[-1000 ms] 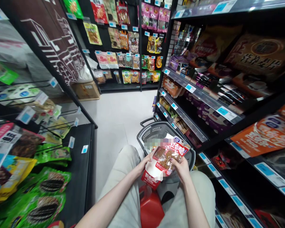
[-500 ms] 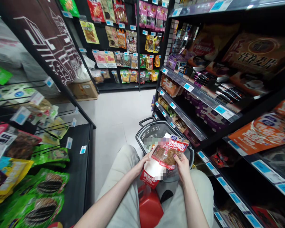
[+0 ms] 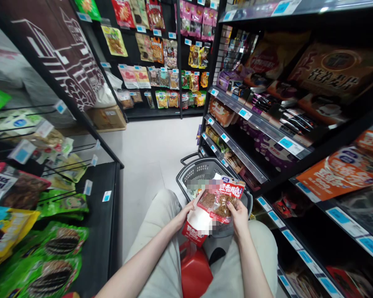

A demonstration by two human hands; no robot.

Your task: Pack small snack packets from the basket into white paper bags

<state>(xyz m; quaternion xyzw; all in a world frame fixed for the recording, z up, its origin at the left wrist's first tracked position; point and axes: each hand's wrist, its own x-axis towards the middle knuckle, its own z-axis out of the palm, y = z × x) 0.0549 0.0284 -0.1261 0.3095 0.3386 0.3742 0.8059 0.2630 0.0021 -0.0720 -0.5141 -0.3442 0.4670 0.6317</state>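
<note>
Above the basket, both hands hold red snack packets that overlap each other. My left hand [image 3: 185,214] is closed on the left edge of a red-and-white snack packet [image 3: 194,232], whose pale middle catches the light. Pinched by its right side in my right hand [image 3: 238,214] is a red snack packet [image 3: 233,189] with clear windows showing brown contents. Where one packet ends and the other begins is partly hidden. Under them stands a grey shopping basket [image 3: 186,176], its handle folded outward, with some packages inside that are blurred out.
A red seat-like object [image 3: 195,269] is between my legs. Shelves with orange snack packets [image 3: 338,174] rise close on the right. At left, a black shelf [image 3: 101,231] holds green packets [image 3: 60,240]. A cardboard box [image 3: 108,118] lies by the far rack, across the pale floor [image 3: 149,140].
The view has shifted very slightly. Both hands keep their hold on the packets, which are almost where they were.
</note>
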